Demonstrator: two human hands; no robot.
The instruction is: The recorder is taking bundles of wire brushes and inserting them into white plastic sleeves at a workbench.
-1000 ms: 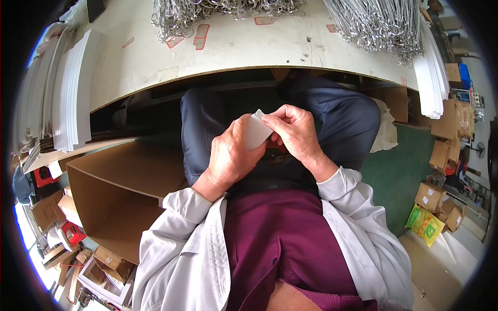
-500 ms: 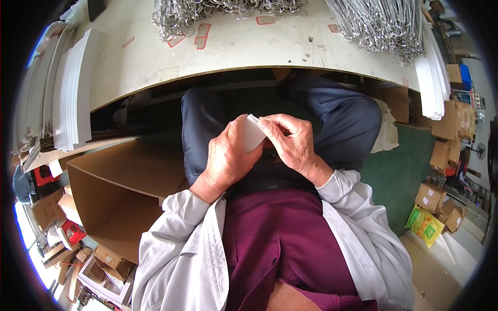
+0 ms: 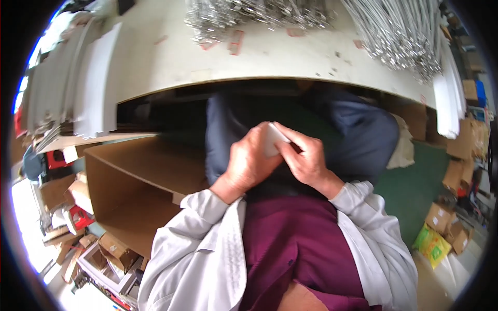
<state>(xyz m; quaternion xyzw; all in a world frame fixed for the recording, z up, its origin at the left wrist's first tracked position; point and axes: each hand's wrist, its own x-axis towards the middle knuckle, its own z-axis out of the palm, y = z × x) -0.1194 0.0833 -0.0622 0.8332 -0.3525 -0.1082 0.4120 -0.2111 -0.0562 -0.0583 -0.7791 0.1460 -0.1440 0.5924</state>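
Note:
My left hand (image 3: 252,159) is wrapped round a small white piece (image 3: 272,139) that looks like folded card or a thin stack of cards. It is held above my lap, between my knees. My right hand (image 3: 306,156) meets it from the other side, with thumb and forefinger closed at its upper right edge. The palm and curled fingers of my left hand hide the lower part of the card, and some motion blur softens its outline.
Ahead is a white worktable (image 3: 218,62) carrying bundles of metal wire pieces (image 3: 399,46) with looped ends. White strips (image 3: 98,83) stand at its left, more white strips (image 3: 448,101) at its right. An open cardboard box (image 3: 140,181) sits by my left arm.
The whole view has swung, so table, box and hands appear farther right and lower. My right thumb and forefinger have shifted along the card's edge. My left hand keeps its hold.

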